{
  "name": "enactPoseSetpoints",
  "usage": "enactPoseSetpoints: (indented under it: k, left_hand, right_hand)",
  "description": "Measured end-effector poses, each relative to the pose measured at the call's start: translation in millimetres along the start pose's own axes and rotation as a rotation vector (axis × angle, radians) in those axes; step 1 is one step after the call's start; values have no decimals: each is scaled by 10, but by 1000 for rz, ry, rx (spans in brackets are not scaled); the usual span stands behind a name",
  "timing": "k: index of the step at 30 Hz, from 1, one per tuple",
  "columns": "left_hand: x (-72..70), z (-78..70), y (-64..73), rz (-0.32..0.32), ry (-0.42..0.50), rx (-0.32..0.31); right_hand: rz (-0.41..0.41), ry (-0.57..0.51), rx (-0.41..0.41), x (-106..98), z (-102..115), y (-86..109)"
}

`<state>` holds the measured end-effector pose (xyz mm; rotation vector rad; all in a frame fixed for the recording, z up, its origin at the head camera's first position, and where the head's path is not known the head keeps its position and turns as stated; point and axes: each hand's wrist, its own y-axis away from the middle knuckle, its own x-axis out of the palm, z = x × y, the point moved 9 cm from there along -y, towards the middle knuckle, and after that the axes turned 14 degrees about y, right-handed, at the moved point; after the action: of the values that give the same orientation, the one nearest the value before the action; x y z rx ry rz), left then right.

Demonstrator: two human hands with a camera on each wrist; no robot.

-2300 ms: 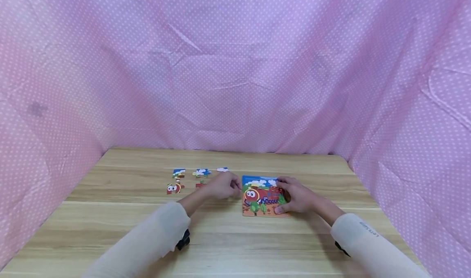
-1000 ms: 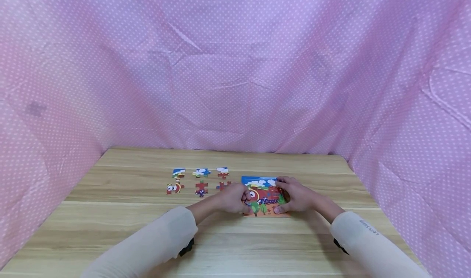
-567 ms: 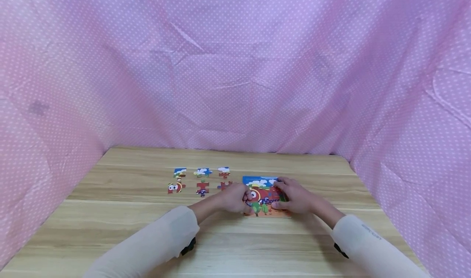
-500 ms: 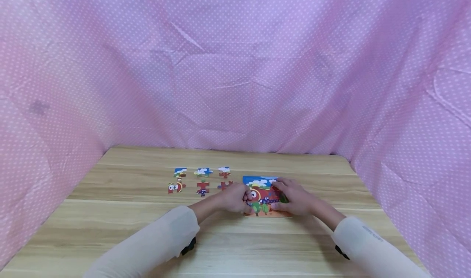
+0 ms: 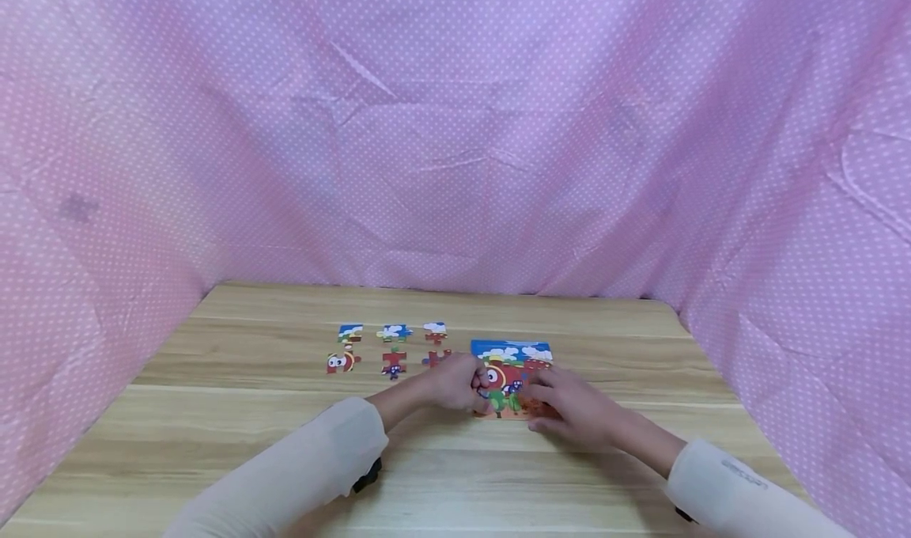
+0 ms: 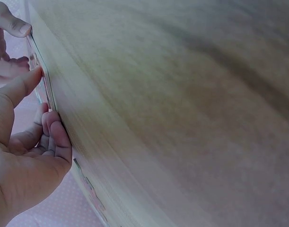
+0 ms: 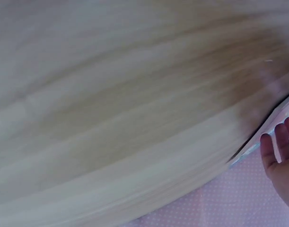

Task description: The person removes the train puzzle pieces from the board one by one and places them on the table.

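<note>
A square jigsaw puzzle board (image 5: 508,354) lies flat on the table, printed with a red cartoon train, green trees and a blue sky with clouds. At its left edge, my left hand (image 5: 451,384) holds the board with curled fingers, the thumb near the front left corner. My right hand (image 5: 576,407) is over the board's front right part, fingers extended and hiding that corner. From the right wrist, the right hand's fingers (image 7: 284,142) look loosely straight, the tips close to the board's surface. Along the board (image 6: 46,85) in the left wrist view, both hands meet its edge.
Left of the board, several loose jigsaw pieces (image 5: 395,333) lie in two rows, among them one with cartoon eyes (image 5: 343,362). My left hand partly covers a red piece (image 5: 434,358). Pink dotted cloth (image 5: 455,166) hangs behind the wooden table (image 5: 213,411).
My left hand has come down from beside the loose pieces to the board's left edge, uncovering several pieces. My right hand has let go of the right edge and slid toward the front right corner.
</note>
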<state>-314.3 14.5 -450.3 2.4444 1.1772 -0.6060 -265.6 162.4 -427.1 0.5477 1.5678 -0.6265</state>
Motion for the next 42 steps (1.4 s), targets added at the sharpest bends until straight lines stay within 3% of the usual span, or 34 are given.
enactPoseSetpoints:
  k: [6, 12, 21, 31, 42]
  left_hand:
    - [-3, -14, 11, 1, 12, 14]
    - [-5, -18, 29, -8, 21, 3]
    - [-4, -11, 31, -31, 26, 3]
    - [-22, -23, 34, -115, 24, -7]
    - [-107, 40, 98, -145, 252, -31]
  right_hand:
    - [-148, 65, -143, -38, 74, 42]
    - [-218, 103, -194, -32, 106, 66]
    - [-187, 92, -156, -13, 98, 82]
    - [-165, 87, -152, -50, 125, 97]
    - [-177, 98, -151, -47, 133, 98]
